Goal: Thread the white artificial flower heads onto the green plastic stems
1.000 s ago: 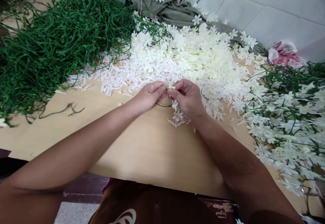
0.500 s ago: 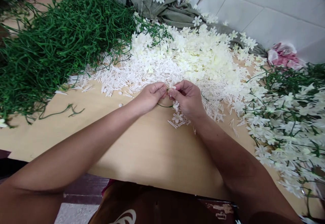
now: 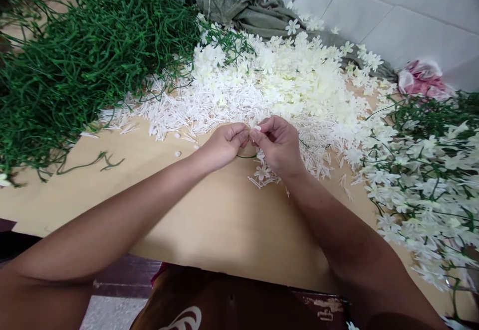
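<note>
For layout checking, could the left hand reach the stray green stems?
Probably yes: mostly bare tabletop separates the left hand from those stems, but its fingers seem busy at a white flower.

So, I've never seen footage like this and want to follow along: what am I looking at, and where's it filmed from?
There's no machine: these are one person's bare hands, filmed by a camera worn on the head, looking forward and down.

On the tan surface, a heap of green stems lies to the left. Loose white blossoms and thin white sticks fill the middle, and flowered stems are piled at right.

The right hand pinches a small white flower. The left hand's fingers, close beside it, seem to grip a thin green stem that curves below; the exact grip is hidden.
</note>
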`<state>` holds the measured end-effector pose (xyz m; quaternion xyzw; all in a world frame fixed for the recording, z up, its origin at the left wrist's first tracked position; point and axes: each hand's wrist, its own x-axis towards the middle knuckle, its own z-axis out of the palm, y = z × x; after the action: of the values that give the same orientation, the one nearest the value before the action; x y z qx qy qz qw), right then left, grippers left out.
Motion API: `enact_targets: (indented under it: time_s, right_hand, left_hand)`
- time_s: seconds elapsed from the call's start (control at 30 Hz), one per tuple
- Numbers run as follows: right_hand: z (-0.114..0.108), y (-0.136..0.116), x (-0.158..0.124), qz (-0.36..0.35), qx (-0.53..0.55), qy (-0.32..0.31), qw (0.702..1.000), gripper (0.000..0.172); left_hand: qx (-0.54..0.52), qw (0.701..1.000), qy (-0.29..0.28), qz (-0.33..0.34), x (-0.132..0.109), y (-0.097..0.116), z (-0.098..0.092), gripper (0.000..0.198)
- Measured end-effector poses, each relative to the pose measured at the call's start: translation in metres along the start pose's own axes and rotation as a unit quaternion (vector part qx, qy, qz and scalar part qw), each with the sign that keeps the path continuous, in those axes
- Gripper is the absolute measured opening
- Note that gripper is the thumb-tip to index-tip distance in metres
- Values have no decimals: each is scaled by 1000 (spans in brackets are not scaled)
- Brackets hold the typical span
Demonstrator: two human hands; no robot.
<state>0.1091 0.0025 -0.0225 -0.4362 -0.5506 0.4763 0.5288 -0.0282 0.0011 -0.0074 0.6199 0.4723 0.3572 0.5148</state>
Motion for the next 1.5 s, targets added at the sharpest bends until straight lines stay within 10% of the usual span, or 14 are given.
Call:
enact_targets:
  time_s: [0.33,0.67,1.5]
  right_hand:
    - [-7,-4,3,0,-54,-70,996,39]
    - [-19,-4,9,110,111,-158,975,37]
    - [-22,3,13,159,167,-149,961,33]
  left_hand:
    - [-31,999,-24,-31,-2,-1,-2,32]
    - [-146,987,-60,-10,1,-9,-4,40]
    - [-155,988,-28,-6,1,-6,-3,38]
